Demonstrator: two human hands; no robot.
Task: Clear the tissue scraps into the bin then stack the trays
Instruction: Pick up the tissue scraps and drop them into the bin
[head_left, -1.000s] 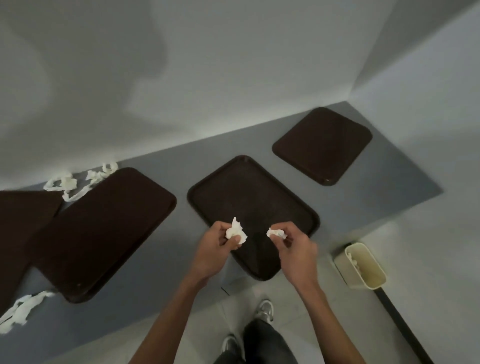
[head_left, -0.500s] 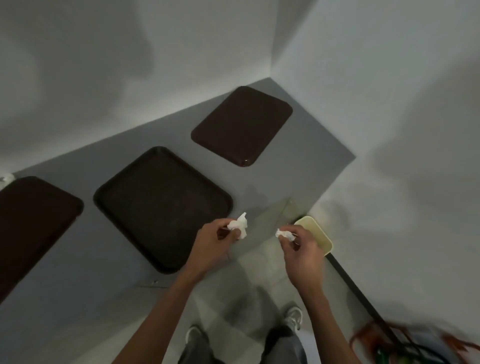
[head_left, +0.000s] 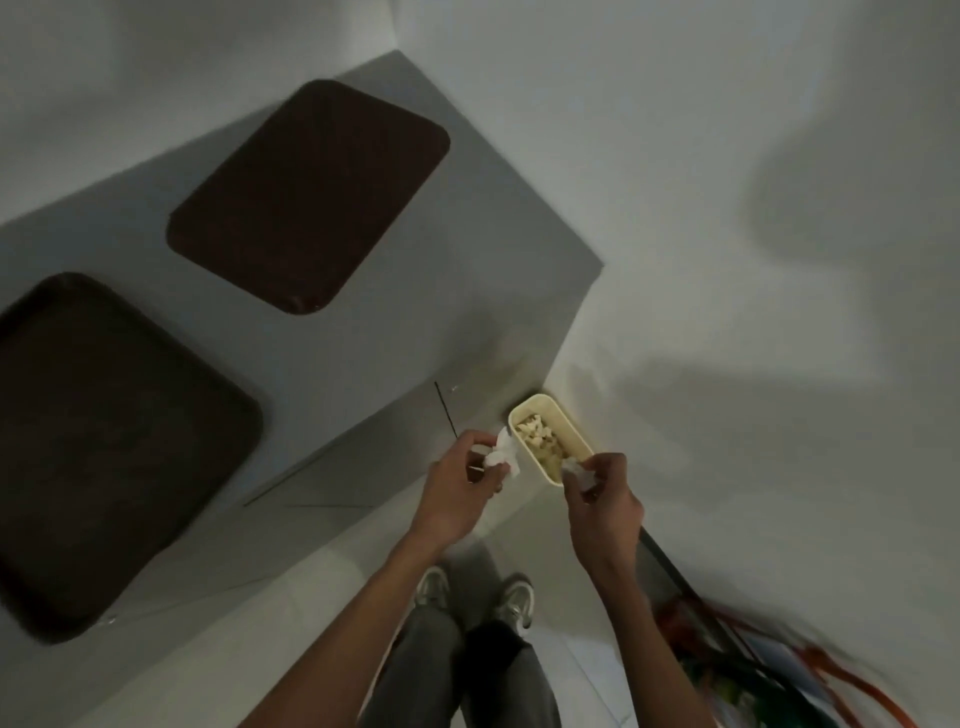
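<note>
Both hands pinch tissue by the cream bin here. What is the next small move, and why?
Likely release from the right hand: the right scrap hangs over the near end of the bin, which holds other scraps. The left hand pinches the left scrap just outside the rim, so it should shift over the opening first.

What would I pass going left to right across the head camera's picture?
Nearer tray → farther tray → left hand pinching a tissue scrap → bin → right hand pinching a second tissue scrap → blurred cables.
</note>
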